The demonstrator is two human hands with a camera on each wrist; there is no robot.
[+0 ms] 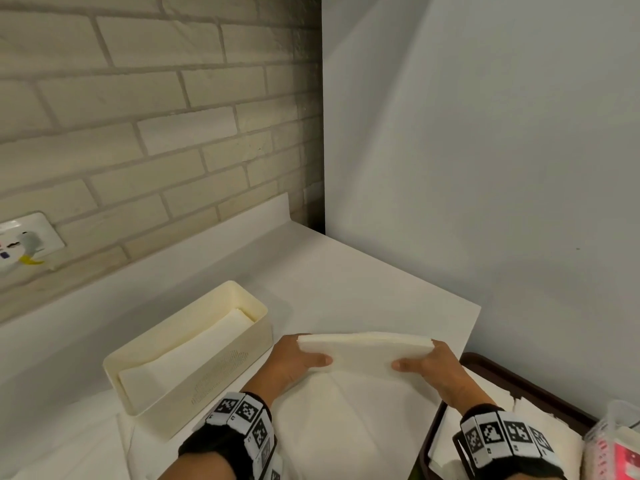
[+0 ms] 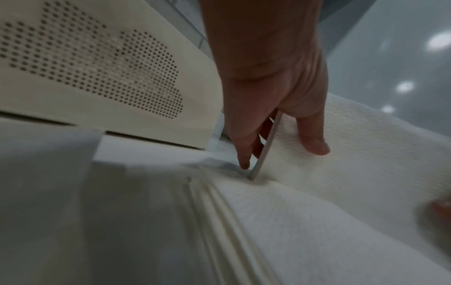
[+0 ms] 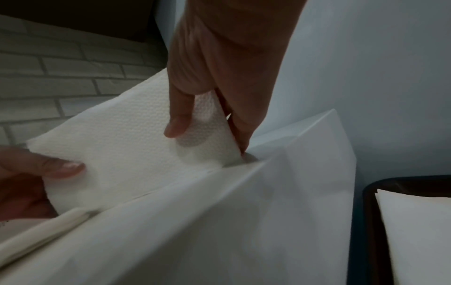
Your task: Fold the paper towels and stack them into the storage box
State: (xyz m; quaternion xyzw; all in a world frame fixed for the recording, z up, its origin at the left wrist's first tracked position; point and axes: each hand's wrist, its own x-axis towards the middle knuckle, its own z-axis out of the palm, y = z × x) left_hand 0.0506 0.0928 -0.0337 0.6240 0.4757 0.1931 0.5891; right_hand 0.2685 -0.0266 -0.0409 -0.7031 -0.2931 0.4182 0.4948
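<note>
Paper towel [image 1: 363, 355] pinched at both ends: left hand [image 1: 294, 362], right hand [image 1: 433, 367]; storage box [image 1: 221, 368] just left.

White paper towel [image 1: 363, 355] half-folded beside cream storage box [image 1: 194, 358].

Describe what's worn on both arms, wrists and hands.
Left wrist band and right wrist band: black wraps, each ringed by white square tiles printed with black fiducial markers. Left hand and right hand are bare: no gloves. No sleeves or cables visible.
</note>
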